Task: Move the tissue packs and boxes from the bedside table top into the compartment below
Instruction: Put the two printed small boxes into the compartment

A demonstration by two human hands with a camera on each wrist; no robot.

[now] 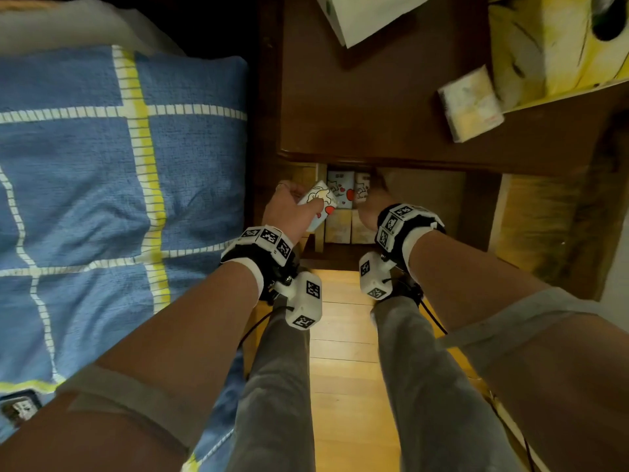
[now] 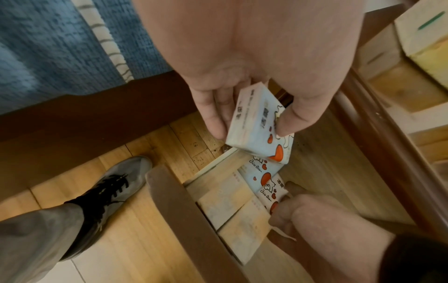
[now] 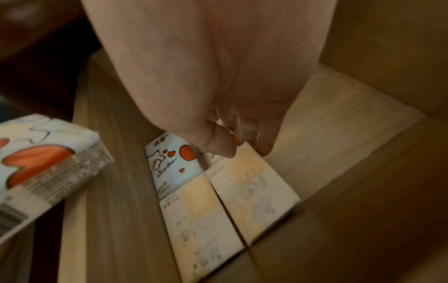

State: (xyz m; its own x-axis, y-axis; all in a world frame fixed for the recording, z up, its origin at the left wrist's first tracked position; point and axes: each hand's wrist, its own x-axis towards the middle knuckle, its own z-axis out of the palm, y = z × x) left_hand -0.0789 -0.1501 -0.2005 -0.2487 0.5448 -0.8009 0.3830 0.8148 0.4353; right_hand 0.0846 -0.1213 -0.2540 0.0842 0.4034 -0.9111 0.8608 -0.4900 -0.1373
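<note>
Now | hands: left [image 1: 289, 207] grips one heart pack [image 1: 318, 204] | right [image 1: 371, 202] pinches another [image 3: 213, 155]

Dark brown wooden bedside table top [image 1: 374, 114]: white box [image 1: 357, 18] at far edge, yellow patterned tissue box [image 1: 551, 46] far right, small pale square tissue pack [image 1: 471, 103] just beside it. Below, light wooden compartment floor [image 3: 327, 134]: heart-printed and cream tissue packs [image 3: 232, 201] side by side, touching.

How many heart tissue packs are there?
3. One pack in the left hand, two in the compartment: one free, one in the right hand. More may hide.
</note>
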